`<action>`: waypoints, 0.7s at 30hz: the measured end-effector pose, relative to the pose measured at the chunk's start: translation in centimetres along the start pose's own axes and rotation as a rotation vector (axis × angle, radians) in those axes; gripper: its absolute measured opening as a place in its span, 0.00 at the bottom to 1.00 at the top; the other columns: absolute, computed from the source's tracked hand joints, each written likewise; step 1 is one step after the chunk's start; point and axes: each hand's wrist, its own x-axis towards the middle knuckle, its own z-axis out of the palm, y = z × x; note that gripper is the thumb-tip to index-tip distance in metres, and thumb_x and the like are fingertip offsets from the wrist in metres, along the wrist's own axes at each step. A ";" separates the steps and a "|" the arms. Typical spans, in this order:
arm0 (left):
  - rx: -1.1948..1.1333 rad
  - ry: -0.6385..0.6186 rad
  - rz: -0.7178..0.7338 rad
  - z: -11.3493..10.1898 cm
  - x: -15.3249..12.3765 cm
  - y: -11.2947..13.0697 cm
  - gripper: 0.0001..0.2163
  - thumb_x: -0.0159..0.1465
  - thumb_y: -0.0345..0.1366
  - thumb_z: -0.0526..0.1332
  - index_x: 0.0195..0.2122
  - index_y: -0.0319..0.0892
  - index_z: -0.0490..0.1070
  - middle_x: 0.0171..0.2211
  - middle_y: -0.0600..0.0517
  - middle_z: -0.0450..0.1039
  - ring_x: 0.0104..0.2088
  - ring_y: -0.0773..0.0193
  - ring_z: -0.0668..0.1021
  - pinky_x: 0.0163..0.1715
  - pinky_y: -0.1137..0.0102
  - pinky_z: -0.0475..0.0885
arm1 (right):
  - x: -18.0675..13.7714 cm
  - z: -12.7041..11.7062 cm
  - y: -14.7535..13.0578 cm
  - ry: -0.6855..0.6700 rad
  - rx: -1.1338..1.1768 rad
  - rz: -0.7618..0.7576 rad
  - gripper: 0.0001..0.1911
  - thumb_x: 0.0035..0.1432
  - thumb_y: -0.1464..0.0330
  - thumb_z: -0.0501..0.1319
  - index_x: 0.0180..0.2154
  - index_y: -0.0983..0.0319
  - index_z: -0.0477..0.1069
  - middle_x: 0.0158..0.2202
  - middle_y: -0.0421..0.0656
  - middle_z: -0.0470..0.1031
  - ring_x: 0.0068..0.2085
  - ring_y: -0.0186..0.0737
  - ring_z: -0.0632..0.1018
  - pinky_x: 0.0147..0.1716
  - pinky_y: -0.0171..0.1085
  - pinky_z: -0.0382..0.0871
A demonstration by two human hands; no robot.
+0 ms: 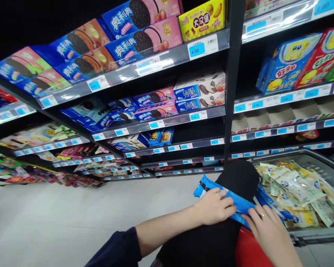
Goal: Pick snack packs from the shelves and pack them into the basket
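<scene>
A long blue snack packet [242, 202] lies slantwise across my black-clad knees. My left hand [215, 207] closes over its left half, fingers curled across the top of the wrapper. Its crimped left end sticks out past that hand. At the other end my right hand [271, 224] grips the packet between thumb and fingers. Close behind the right hand is more blue packaging [268, 198], partly hidden by my knee and fingers. To the right stands a grey basket [311, 233] heaped with pale yellow-and-white snack packets [300, 185].
Dark shelves ahead carry blue biscuit boxes [144, 40], a yellow box [203, 20] and cartoon-printed boxes [291, 66]. Price tags line the shelf edges. A black upright post [230, 78] divides the shelving. Something red [252, 248] is below my legs, above a pale floor [72, 215].
</scene>
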 end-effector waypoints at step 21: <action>-0.339 -0.332 -0.272 -5.4 -2.4 -7.4 0.04 0.62 0.36 0.57 0.33 0.41 0.65 0.36 0.51 0.63 0.39 0.61 0.69 0.36 0.70 0.66 | -0.4 -1.8 1.7 -0.082 0.299 0.174 0.12 0.61 0.62 0.54 0.25 0.58 0.62 0.30 0.40 0.62 0.33 0.38 0.70 0.32 0.37 0.66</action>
